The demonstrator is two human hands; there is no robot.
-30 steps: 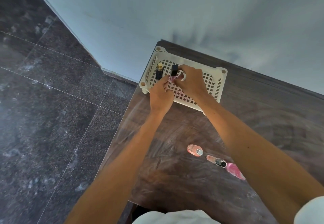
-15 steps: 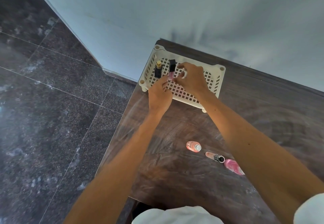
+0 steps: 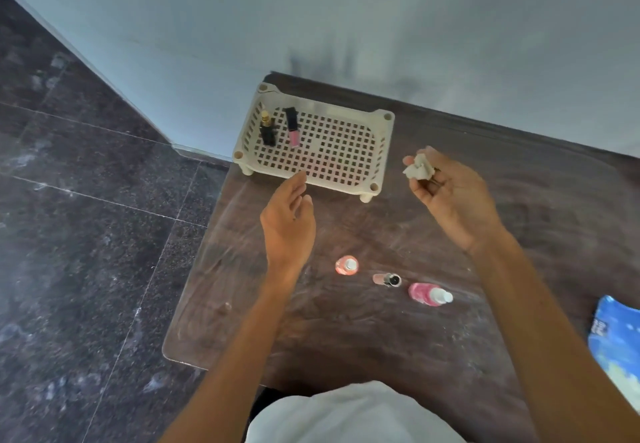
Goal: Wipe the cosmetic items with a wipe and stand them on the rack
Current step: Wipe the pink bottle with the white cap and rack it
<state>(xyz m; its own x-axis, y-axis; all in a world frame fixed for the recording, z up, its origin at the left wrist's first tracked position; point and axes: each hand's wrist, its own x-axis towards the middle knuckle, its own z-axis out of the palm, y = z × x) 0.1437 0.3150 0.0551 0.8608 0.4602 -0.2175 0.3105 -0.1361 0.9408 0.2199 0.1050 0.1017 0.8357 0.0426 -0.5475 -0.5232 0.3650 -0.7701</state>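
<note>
Head view, read from the left: dark tiled floor (image 3: 86,234) runs beside the table (image 3: 346,338); the white lattice rack (image 3: 382,151) sits at the table's far left corner, by the wall; near its left end a gold-capped black tube (image 3: 267,129) and a pink lip gloss (image 3: 292,127) appear to stand upright, close together but apart. In the middle of the table three items wait in a row, none wiped in my judgement: a round pink bottle (image 3: 346,265), a slim tube (image 3: 387,279) just beside it, and a white-capped pink bottle (image 3: 429,294); a blue packet (image 3: 618,342) lies at the far right edge.

The risks, as I judge them: both racked items are narrow and stand on an open grid, so a brush from a passing wrist could tip them; the rack is near the table's corner, so a toppled piece might roll off to the floor; the three waiting items stand near each other, so a careless reach for one may knock its neighbour, the slim tube most easily.

The left hand (image 3: 287,221) hovers just before the rack's near rim, fingers loosely straight, grasping nothing; whether a fingertip touches the rim I cannot tell. The right hand (image 3: 453,200), to the right of the rack, has fingers curled around a crumpled wipe (image 3: 419,167), pinching it at the fingertips.
</note>
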